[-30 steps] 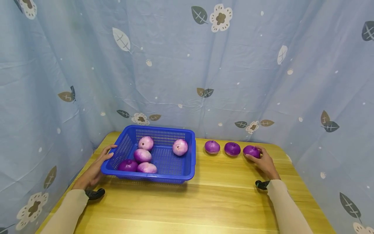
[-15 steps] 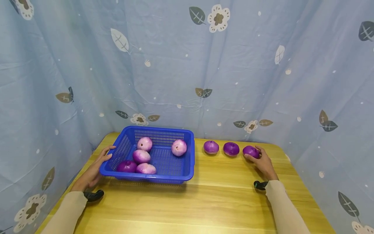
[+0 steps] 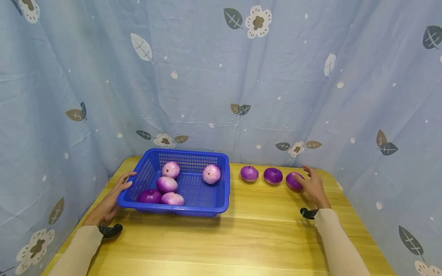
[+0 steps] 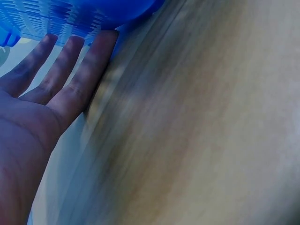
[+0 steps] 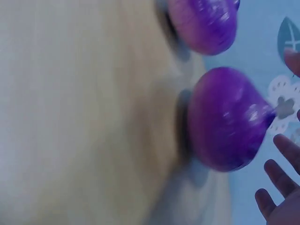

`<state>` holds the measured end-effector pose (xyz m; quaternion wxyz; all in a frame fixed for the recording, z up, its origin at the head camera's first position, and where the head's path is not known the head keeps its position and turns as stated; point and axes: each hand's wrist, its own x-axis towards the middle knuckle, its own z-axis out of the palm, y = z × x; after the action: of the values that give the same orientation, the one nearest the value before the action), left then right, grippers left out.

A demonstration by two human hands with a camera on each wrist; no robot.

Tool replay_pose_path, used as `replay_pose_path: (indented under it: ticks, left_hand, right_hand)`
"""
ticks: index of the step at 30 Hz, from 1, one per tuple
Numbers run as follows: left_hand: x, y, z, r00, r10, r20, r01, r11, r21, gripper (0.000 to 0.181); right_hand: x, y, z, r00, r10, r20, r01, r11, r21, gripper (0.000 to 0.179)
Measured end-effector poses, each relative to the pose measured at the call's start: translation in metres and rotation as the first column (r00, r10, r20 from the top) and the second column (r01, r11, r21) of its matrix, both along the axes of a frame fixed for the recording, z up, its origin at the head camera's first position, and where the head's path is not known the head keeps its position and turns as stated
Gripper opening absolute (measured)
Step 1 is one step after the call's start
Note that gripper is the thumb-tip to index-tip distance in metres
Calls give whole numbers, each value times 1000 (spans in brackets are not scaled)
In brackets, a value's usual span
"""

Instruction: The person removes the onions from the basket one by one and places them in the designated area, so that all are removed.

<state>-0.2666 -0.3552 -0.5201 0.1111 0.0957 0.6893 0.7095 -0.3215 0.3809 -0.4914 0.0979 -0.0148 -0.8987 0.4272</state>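
Note:
A blue plastic basket (image 3: 172,208) on the left of the table holds several pale and purple onions. My left hand (image 3: 112,200) is at its left side; in the left wrist view, straight fingers (image 4: 70,89) touch the slotted basket wall (image 4: 61,21). Three purple onions stand in a row to the basket's right: a left onion (image 3: 249,173), a middle onion (image 3: 273,176) and a right onion (image 3: 293,181). Beside the right one is my right hand (image 3: 313,188), fingers spread. The right wrist view has that onion (image 5: 225,119) apart from the fingertips (image 5: 276,176).
Inside the basket, one pale onion (image 3: 211,174) sits alone toward the right, while several others cluster on the left. The wooden table (image 3: 221,245) reaches back to a blue patterned curtain (image 3: 193,76). A dark strap mount (image 3: 308,213) is on my right wrist.
My right hand has let go of the rightmost onion, its fingers spreading and lifting off. That onion has shifted slightly left and toward me. The left hand and basket stay put.

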Motion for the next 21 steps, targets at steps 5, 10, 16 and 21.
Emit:
replay_pose_path:
  ticks: [5, 10, 16, 21]
  left_hand:
    - [0, 0, 1, 1000, 1, 11, -1, 1000, 2, 47]
    - [1, -1, 1, 1000, 4, 12, -4, 1000, -3, 49]
    - [2, -1, 2, 1000, -2, 14, 2, 1000, 13, 47]
    - [1, 0, 3, 1000, 0, 18, 0, 1000, 13, 46]
  right_hand:
    - [-5, -7, 15, 997, 2, -80, 1, 1000, 27, 81]
    - [-11, -21, 32, 990, 51, -130, -48, 998, 27, 78]
    - [-19, -49, 52, 967, 151, -206, -143, 988, 57, 71]
    - [-24, -73, 67, 938, 229, -262, -215, 973, 80, 65]
